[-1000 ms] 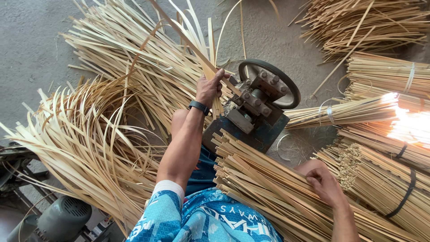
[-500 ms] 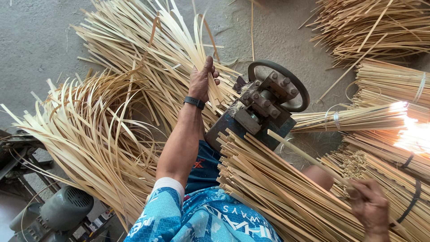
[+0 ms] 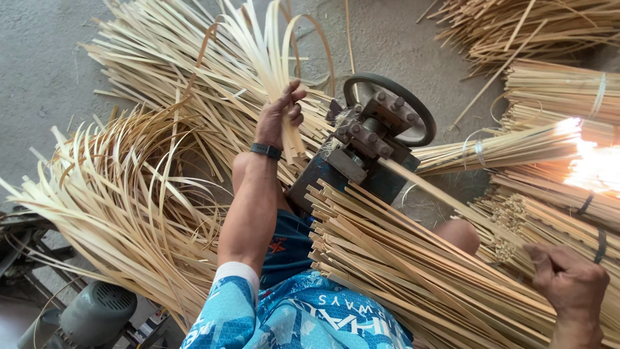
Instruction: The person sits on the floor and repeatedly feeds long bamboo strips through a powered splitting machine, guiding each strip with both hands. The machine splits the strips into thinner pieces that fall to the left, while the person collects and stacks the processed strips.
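Glare-washed bundles (image 3: 584, 165) beyond right hand (image 3: 568, 279), grip unclear

Grey concrete floor (image 3: 45, 58), harsh sunlight glaring at right.

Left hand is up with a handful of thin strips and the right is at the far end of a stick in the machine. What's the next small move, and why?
Probably push with the right hand: its bamboo stick already lies angled into the splitting machine, while the left hand holds the thin strips clear above the strip pile.

daylight, even | blown-out glare right edge | soft shadows | sharp
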